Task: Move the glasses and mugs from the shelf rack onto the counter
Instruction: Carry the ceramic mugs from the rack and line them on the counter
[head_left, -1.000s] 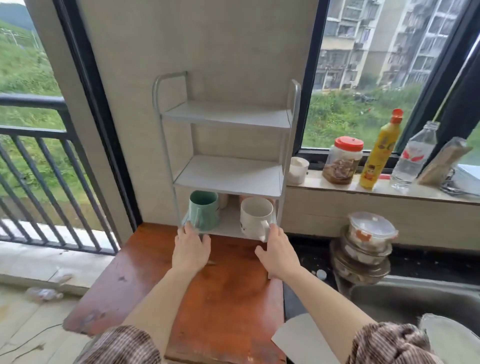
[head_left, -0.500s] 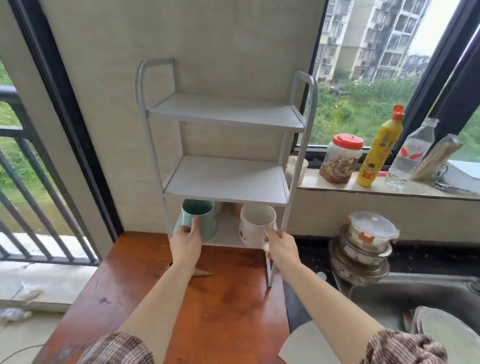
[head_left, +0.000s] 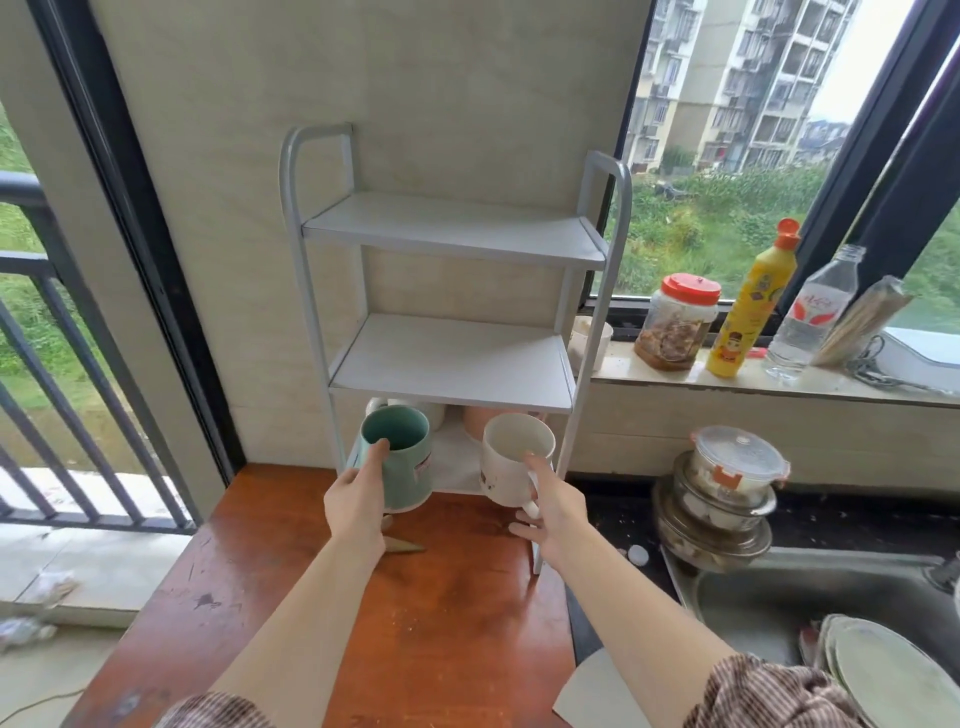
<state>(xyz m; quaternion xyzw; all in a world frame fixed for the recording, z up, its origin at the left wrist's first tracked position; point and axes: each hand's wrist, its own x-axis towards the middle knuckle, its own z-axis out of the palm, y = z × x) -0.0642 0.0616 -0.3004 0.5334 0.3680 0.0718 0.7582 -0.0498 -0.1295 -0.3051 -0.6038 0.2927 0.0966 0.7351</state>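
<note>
**Two mugs lifted at the rack's bottom tier**

Both mugs have been raised and tipped toward the camera since the earlier frame, where they sat lower at the front of the bottom tier. The wooden counter (head_left: 311, 623) fills the near centre, and the grey shelf rack (head_left: 452, 358) stands at its far edge against the wall; its top and middle shelves are bare. Both forearms are stretched forward from the near edge, roughly parallel, with checked sleeves at the elbows. The green mug (head_left: 402, 462) is gripped by the left hand (head_left: 356, 506), thumb hooked over the rim and into the mouth, fingers wrapped round the left side. A small label is seen on the mug's right side, but its writing cannot be read. The white mug (head_left: 511, 462) is held by the right hand (head_left: 550, 506), thumb on the rim and fingers curled at the handle; a small printed figure near its base is too small to make out. Further cups are partly hidden behind them on the bottom tier.
</note>
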